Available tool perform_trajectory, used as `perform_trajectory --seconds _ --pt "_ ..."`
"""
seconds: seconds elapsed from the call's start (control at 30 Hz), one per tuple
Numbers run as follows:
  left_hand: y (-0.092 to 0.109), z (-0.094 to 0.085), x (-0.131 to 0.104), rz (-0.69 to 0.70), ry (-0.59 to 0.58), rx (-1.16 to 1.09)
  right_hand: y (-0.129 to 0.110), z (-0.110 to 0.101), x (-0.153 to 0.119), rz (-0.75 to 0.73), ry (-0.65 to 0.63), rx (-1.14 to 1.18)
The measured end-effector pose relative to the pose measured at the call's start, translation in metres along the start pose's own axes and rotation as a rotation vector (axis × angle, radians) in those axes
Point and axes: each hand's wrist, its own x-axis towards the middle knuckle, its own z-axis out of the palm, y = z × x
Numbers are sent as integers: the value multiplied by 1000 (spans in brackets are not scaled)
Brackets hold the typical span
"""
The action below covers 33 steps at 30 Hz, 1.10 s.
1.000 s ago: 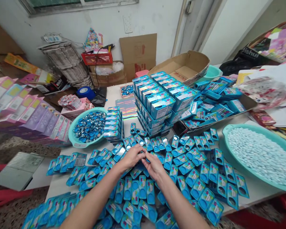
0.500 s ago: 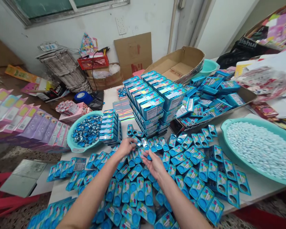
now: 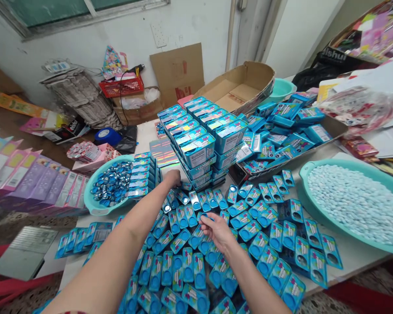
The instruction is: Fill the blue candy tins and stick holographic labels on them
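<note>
My left hand [image 3: 172,178] reaches out between the small group of stacked boxes [image 3: 139,174] and the tall stack of blue candy boxes [image 3: 196,146]. Its back faces me and its fingers are mostly hidden. Nearer to me, my right hand [image 3: 215,227] has thumb and forefinger pinched at a small blue piece, over the rows of small blue boxes. Many of these boxes [image 3: 193,264] lie spread over the table, with round blue discs at one end. A box with a shiny silvery face [image 3: 194,199] lies between my hands.
A turquoise basin [image 3: 96,207] of blue and silver discs stands left. At the right, another basin [image 3: 303,185] holds pale blue candies. An open carton [image 3: 249,83] and a tray heaped with blue boxes [image 3: 290,126] sit behind. Pink and purple packages [image 3: 36,179] line the far left.
My left hand has moved away from the boxes in the middle, up and left towards the stacks. My right hand stays close to its place, its fingertips now pinched together. The view has shifted slightly.
</note>
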Motion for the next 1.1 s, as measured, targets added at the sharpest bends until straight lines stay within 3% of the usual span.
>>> perform_trajectory --seconds 0.13,0.2,0.27,0.3,0.37,0.43,0.47,0.57,0.67,0.83,0.93,1.1 --pt "-3 3 -24 4 131 25 -3 7 6 -103 85 -93" --pt "-8 16 -49 8 266 -8 -2 11 9 -151 114 -135" --pt "-13 39 -77 101 373 -178 -1 16 12 -188 116 -181" --pt "-16 53 -91 196 361 -328 0 19 13 -198 107 -198" --pt "-20 80 -114 401 151 -641 4 24 16 -202 80 -217" --pt "-22 98 -128 470 -62 -860 9 28 17 -181 38 -207" --pt "-22 101 -130 450 -109 -915 12 29 18 -161 3 -187" --pt "-27 89 -117 261 -10 -842 18 28 18 -100 -94 -60" --pt "-37 56 -86 81 150 -674 19 22 15 -75 -100 39" --pt "-47 10 -38 -48 237 -452 12 7 0 -82 -66 49" --pt "-44 3 -22 -87 212 -312 8 -1 -8 -105 -24 54" --pt "-37 8 3 -130 84 -165 0 -9 -15 -120 -10 52"
